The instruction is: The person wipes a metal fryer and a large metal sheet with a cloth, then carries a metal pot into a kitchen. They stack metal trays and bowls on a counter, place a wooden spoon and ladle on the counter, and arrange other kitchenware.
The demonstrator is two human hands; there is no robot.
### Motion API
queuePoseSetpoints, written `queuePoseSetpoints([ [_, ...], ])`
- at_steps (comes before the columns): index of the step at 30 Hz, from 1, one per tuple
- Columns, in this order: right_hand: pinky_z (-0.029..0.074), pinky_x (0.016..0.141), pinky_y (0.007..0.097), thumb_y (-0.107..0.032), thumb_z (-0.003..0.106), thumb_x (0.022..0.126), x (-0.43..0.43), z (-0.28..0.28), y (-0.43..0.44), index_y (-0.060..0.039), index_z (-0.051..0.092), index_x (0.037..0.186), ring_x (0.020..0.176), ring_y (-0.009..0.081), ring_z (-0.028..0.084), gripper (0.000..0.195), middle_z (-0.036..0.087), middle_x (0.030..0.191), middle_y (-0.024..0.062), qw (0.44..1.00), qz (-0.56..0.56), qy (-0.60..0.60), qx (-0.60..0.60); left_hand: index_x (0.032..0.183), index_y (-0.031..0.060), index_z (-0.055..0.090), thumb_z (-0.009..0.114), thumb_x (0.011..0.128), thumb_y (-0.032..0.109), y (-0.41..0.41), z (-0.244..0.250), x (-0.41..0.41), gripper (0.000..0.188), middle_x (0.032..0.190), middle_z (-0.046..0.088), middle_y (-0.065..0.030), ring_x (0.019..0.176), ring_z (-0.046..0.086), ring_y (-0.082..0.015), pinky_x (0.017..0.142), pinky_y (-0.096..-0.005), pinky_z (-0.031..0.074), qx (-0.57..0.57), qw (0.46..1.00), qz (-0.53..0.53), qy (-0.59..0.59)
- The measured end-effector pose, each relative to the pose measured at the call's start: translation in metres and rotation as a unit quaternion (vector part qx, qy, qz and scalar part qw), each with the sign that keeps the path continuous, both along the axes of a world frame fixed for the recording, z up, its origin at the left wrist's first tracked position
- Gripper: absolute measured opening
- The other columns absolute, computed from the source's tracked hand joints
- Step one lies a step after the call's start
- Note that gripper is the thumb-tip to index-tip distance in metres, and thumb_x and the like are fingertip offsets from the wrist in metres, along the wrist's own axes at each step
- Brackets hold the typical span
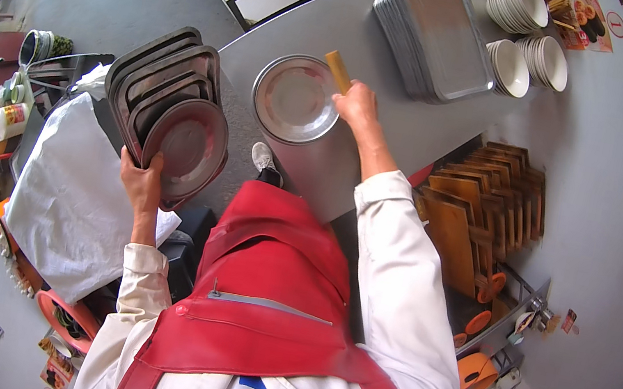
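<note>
My left hand [141,180] grips the lower edge of a stack of dark metal trays [169,60], held tilted off the table's left end. The rectangular trays get smaller towards the front. A round metal plate [189,138] lies foremost, with my thumb over its rim. My right hand [359,103] is closed around a short, flat, yellowish stick [338,72], which looks wooden. This hand is at the right rim of a shiny round metal plate [297,98] on the grey table [386,123]. Whether it touches that rim, I cannot tell.
A tall stack of rectangular metal trays [439,36] stands farther along the table, beside stacked white bowls [512,67]. Wooden boards [485,200] stand in a row below, at right. White cloth [78,203] covers something at left. My shoe [262,156] shows near the table's edge.
</note>
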State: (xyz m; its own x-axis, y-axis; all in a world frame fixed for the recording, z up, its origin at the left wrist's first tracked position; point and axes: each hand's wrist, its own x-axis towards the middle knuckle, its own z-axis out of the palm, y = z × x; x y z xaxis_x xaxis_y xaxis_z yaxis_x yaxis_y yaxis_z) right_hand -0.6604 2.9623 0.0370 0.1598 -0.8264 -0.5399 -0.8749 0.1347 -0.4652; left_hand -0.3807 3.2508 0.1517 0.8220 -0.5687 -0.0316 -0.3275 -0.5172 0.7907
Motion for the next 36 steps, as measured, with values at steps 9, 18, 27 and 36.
queuePoseSetpoints([
  [9, 0.053, 0.088, 0.0432, -0.032, 0.079, 0.077, 0.01, 0.051, -0.099, -0.0008, 0.066, 0.106, 0.1, 0.0378, 0.067, 0.045, 0.07, 0.102, 0.0222, 0.98, 0.058, -0.086, -0.167, 0.103, -0.0002, 0.056, 0.072, 0.074, 0.013, 0.001, 0.025, -0.028, 0.036, 0.086, 0.061, -0.0091, 0.078, 0.057, -0.0195, 0.074, -0.0328, 0.048, -0.034, 0.997, 0.038, -0.051],
  [18, 0.051, 0.086, 0.0441, -0.035, 0.079, 0.078, 0.016, 0.014, -0.154, -0.003, 0.061, 0.118, 0.098, 0.0377, 0.066, 0.055, 0.068, 0.102, 0.0213, 0.927, 0.089, -0.161, -0.328, 0.103, -0.0007, 0.057, 0.073, 0.074, 0.012, 0.02, 0.05, -0.065, 0.036, 0.088, 0.063, -0.0092, 0.078, 0.058, -0.0182, 0.073, -0.0326, 0.049, -0.059, 0.993, 0.086, -0.051],
  [27, 0.052, 0.089, 0.0402, -0.039, 0.081, 0.079, 0.015, 0.032, 0.073, -0.0105, 0.042, 0.145, 0.108, 0.0283, 0.062, 0.082, 0.058, 0.13, 0.0177, 0.88, 0.233, -0.39, 0.135, 0.101, 0.0, 0.057, 0.072, 0.075, 0.009, 0.018, 0.064, -0.096, 0.032, 0.088, 0.063, -0.0068, 0.078, 0.057, -0.0153, 0.073, -0.0301, 0.049, -0.096, 0.99, 0.099, -0.017],
  [36, 0.048, 0.093, 0.0322, -0.017, 0.074, 0.087, 0.09, 0.118, 0.122, -0.005, 0.042, 0.142, 0.108, 0.0164, 0.057, 0.064, 0.062, 0.121, 0.01, 0.66, 0.273, -0.642, 0.277, 0.112, 0.0008, 0.057, 0.075, 0.078, 0.008, 0.044, 0.153, -0.13, 0.039, 0.099, 0.064, -0.0082, 0.089, 0.059, -0.014, 0.079, -0.0291, 0.049, -0.111, 0.982, 0.114, -0.1],
])
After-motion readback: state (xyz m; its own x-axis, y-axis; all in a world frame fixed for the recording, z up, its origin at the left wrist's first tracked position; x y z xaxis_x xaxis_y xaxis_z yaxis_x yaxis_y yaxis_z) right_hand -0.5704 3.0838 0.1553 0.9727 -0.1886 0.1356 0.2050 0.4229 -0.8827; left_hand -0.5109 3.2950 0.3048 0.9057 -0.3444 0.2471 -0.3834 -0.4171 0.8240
